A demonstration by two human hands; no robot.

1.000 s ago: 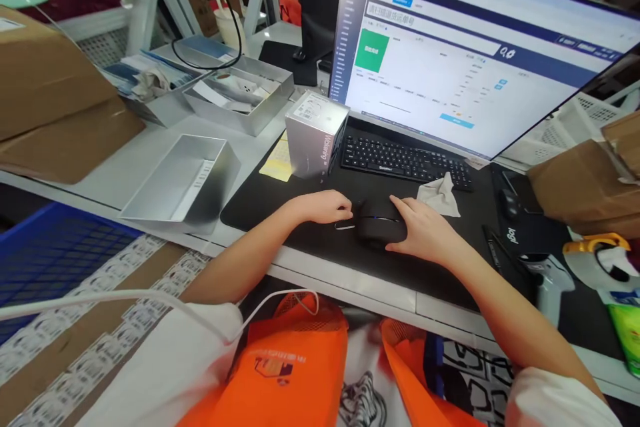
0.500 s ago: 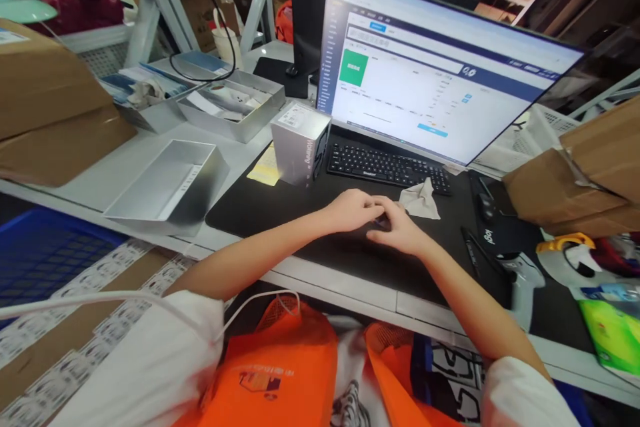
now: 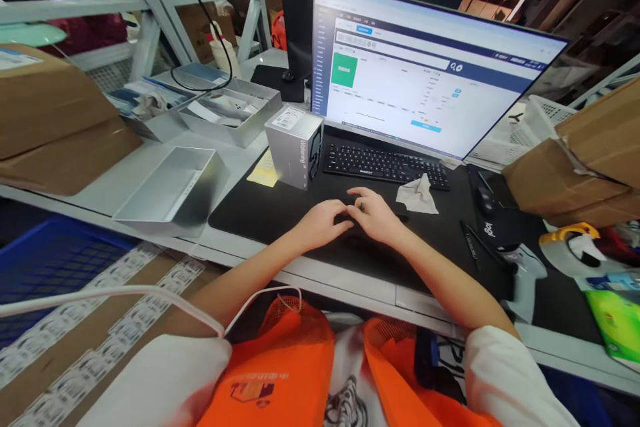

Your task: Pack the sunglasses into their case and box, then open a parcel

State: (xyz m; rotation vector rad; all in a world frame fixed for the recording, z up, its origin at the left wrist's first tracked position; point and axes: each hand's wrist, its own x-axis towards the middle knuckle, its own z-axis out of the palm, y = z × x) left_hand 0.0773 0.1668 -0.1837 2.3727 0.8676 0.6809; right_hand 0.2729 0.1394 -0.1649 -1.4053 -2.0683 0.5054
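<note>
My left hand point(image 3: 324, 224) is over the black desk mat point(image 3: 280, 213), its fingers curled and drawn towards the thumb. Whether something small is pinched there is hidden. My right hand point(image 3: 376, 215) meets it at the fingertips, with its index finger stretched out and apart. A small dark object, partly covered, lies just behind the right hand. Beyond the hands are a black keyboard point(image 3: 385, 165) and a crumpled pale cloth or tissue point(image 3: 418, 195). An upright silver box point(image 3: 295, 150) with printing stands to the left, next to a yellow note point(image 3: 264, 170).
A monitor point(image 3: 390, 107) stands behind the keyboard. On the left are an open silver box part point(image 3: 165, 190), a tray of papers point(image 3: 240, 110) and a carton point(image 3: 55, 120). On the right lie a black mouse point(image 3: 485, 200), a handheld scanner point(image 3: 525, 280), tape point(image 3: 570, 250) and cartons point(image 3: 590, 160).
Both hands have moved left and towards me, off the dark object they were over. The right index finger is now extended. The view has shifted slightly.
</note>
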